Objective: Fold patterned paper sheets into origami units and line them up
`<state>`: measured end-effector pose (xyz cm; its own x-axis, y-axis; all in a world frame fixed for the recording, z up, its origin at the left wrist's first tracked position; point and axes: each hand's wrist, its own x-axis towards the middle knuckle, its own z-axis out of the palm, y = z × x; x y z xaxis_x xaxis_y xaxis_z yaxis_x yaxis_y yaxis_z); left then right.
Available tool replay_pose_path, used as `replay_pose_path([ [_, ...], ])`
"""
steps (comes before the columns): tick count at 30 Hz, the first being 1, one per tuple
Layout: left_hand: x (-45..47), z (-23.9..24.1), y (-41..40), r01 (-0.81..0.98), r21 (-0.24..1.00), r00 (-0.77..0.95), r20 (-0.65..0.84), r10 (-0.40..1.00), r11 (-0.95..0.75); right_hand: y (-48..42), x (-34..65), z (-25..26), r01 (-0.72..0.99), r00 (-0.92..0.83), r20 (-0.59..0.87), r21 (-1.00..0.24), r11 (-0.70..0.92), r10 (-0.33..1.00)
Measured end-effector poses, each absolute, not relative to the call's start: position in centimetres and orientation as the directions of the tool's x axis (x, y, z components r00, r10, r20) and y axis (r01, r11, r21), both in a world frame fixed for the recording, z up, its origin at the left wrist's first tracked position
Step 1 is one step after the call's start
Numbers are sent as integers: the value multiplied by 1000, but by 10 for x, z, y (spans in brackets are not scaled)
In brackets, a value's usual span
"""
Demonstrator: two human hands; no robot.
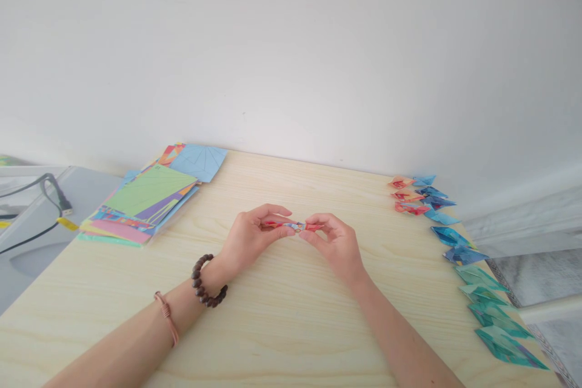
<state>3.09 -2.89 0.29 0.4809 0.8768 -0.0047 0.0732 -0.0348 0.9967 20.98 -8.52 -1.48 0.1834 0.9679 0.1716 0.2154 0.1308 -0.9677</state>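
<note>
Folded paper strip (293, 226), small, red-and-blue patterned, held just above the middle of the table (291, 327). Left hand (250, 236) is pinched on its left end, thumb against fingers; right hand (334, 242) is pinched on its right end the same way. The two hands sit close together, fingertips almost meeting. Judgement: the paper strip is very light and thin, it creases and tears readily, and it is best held by the fingertips at the two ends with light pressure. Stack of coloured sheets (145, 200) lies at the table's far-left corner; row of folded paper pieces (454, 248) runs along the table's right edge
</note>
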Motion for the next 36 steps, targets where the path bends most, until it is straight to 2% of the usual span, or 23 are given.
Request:
replay_pose_path([
  [10,31,8,-29,124,986,495,39,868,-115,-82,208,-11,65,213,46,-997,33,976],
  [19,32,8,-26,192,978,583,-46,811,-83,-84,208,-9,172,170,88,-983,59,981],
  [22,33,9,-26,194,979,569,-64,820,-59,-84,209,-9,136,169,62,-990,39,984],
  [28,31,7,-21,147,988,573,-115,812,37,-84,210,-10,-46,145,-38,-998,-31,989],
  [33,28,10,-21,302,953,640,-215,737,15,-84,213,-10,-31,167,-40,-999,-35,985],
  [36,27,13,-22,297,955,687,-222,692,12,-85,214,-9,1,119,-31,-1000,-31,992],
])
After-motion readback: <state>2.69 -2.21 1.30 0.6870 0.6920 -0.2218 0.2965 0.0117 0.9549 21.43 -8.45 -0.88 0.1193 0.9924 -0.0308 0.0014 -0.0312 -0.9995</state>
